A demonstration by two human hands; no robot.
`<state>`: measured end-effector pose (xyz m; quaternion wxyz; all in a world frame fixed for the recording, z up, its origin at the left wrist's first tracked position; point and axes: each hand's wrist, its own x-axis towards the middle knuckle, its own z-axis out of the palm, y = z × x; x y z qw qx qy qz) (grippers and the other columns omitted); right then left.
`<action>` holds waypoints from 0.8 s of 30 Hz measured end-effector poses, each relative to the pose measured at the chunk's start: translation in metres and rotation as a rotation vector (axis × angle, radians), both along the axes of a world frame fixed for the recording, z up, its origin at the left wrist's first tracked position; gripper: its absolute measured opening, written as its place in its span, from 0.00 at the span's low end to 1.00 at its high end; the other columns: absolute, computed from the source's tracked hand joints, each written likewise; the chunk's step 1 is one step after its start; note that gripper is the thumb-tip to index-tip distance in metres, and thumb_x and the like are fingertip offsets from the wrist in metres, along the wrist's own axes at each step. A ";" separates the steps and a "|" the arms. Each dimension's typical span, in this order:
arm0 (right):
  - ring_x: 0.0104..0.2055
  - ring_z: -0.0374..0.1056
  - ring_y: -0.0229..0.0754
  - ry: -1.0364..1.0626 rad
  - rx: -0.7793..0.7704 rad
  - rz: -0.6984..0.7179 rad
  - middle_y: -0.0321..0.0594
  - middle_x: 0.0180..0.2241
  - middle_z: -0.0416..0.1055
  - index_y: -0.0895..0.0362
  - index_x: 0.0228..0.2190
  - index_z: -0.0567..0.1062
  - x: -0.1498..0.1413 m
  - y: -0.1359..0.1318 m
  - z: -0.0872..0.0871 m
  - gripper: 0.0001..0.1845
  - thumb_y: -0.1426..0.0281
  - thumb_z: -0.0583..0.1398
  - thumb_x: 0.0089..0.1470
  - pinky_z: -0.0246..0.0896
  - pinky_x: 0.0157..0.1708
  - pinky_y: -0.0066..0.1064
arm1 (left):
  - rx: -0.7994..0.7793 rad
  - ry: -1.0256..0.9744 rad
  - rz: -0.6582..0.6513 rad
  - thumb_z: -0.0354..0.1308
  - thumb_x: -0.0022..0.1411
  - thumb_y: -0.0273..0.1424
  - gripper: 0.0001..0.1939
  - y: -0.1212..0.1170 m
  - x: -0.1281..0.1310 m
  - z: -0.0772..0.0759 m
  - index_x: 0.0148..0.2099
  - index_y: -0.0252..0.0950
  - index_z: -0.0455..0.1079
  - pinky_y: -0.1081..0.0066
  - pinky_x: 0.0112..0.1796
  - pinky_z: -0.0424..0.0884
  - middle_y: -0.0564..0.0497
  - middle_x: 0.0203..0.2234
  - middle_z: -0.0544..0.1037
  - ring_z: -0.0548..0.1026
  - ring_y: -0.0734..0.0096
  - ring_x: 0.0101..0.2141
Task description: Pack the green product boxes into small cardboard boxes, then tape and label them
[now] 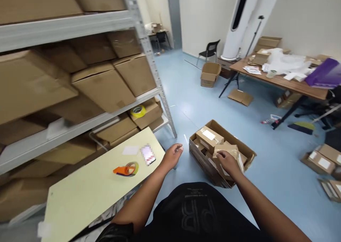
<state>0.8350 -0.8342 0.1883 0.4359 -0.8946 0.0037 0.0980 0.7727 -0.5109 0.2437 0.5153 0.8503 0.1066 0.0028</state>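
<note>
My right hand point(228, 163) has its fingers bent over the upper edge of a small taped cardboard box point(231, 150), which sits tilted inside a larger open carton point(246, 149) on the floor. Another small box point(209, 137) with a white label lies in that carton, beside the one I grip. My left hand point(172, 156) hovers between the carton and the pale table point(87, 195); its fingers are loosely curled and apart from the thumb, with nothing visible in them. On the table, an orange tape dispenser point(125, 170) and a phone point(148, 154) lie to the left of that hand.
A metal shelf point(151, 57) full of cardboard boxes rises on the left, with a yellow tape roll point(137, 111) on a lower box. A brown table point(282, 79) with packing material stands at the right. An open box point(210, 75) and flattened cardboard point(240, 97) are on the floor.
</note>
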 end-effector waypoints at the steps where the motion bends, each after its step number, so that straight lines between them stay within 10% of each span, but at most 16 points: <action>1: 0.44 0.76 0.55 -0.002 -0.001 0.029 0.43 0.40 0.82 0.51 0.34 0.82 -0.005 0.017 0.002 0.19 0.53 0.58 0.55 0.67 0.46 0.43 | -0.010 -0.001 0.026 0.55 0.67 0.47 0.21 0.014 -0.019 0.000 0.53 0.39 0.75 0.57 0.55 0.72 0.45 0.51 0.81 0.78 0.56 0.52; 14: 0.47 0.76 0.57 -0.002 0.087 0.432 0.45 0.42 0.82 0.53 0.37 0.82 -0.121 0.266 0.006 0.21 0.51 0.58 0.55 0.68 0.50 0.46 | -0.053 0.021 0.454 0.58 0.65 0.44 0.19 0.197 -0.270 0.002 0.51 0.40 0.77 0.59 0.50 0.76 0.45 0.49 0.82 0.79 0.56 0.51; 24: 0.47 0.76 0.56 0.041 0.078 0.811 0.43 0.41 0.82 0.53 0.36 0.82 -0.129 0.413 0.018 0.22 0.50 0.59 0.54 0.68 0.50 0.44 | -0.097 -0.037 0.901 0.56 0.66 0.44 0.18 0.243 -0.385 -0.001 0.50 0.39 0.75 0.58 0.52 0.75 0.44 0.49 0.81 0.78 0.56 0.52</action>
